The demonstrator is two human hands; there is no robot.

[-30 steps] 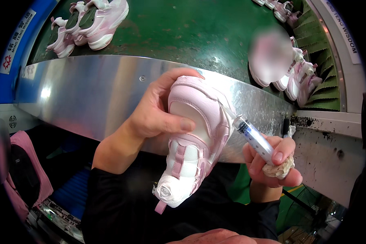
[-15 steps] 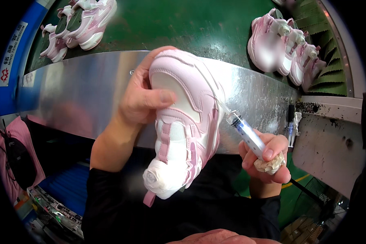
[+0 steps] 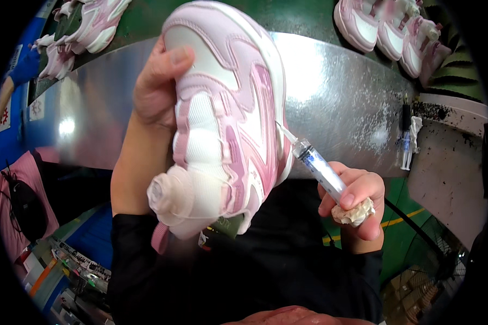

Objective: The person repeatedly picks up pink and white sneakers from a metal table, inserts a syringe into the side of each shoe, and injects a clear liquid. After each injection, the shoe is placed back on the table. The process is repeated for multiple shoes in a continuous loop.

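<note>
A pink and white sneaker [image 3: 228,114] is held up before me, toe away, its sole edge turned to the right. My left hand [image 3: 160,86] grips its toe end from the left, thumb on the white toe panel, other fingers hidden beneath. In my right hand [image 3: 358,200] is a clear syringe [image 3: 321,169] with blue marks, and its needle tip meets the seam between upper and sole on the shoe's right side. A crumpled whitish wad [image 3: 354,212] sits at the syringe's back end, between thumb and fingers.
Under the shoe runs a shiny metal ledge [image 3: 336,97] along a green belt [image 3: 146,21]. More pink sneakers stand at far left [image 3: 95,27] and far right [image 3: 401,38]. Another syringe [image 3: 406,135] lies at the ledge's right end. A blue-gloved hand [image 3: 26,67] shows at far left.
The shoe has come closer and swung left, showing more of its right side. The syringe tip has slid down along the sole seam. A co-worker's blue-gloved hand has appeared at far left.
</note>
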